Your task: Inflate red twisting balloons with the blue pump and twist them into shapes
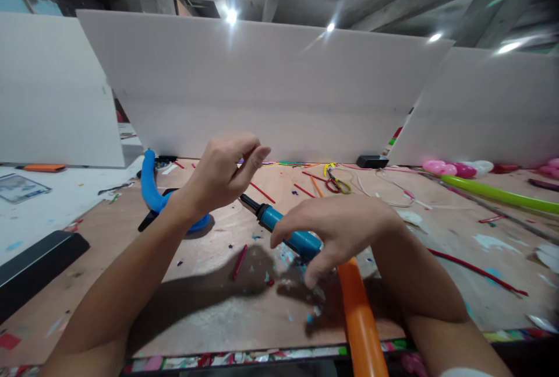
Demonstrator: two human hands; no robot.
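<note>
My left hand [236,167] is raised above the table, its fingers curled in and the thumb pressed against them. Whatever may be in that grip is hidden. Behind its wrist, a blue long balloon [151,182] curves up from the tabletop. My right hand [340,228] hovers over a blue hand pump [301,242] with a black nozzle, thumb and fingers apart. From beneath this hand an orange long balloon [362,321] stretches down past the front table edge; its upper end is covered. A dark red uninflated balloon [240,262] lies between my arms.
White panels [271,91] stand along the back of the wooden table [205,313]. Scissors [338,185] and a small black box [372,161] lie before them. A green long balloon [502,193] is at the right, and a black bar-shaped object [39,269] at the left.
</note>
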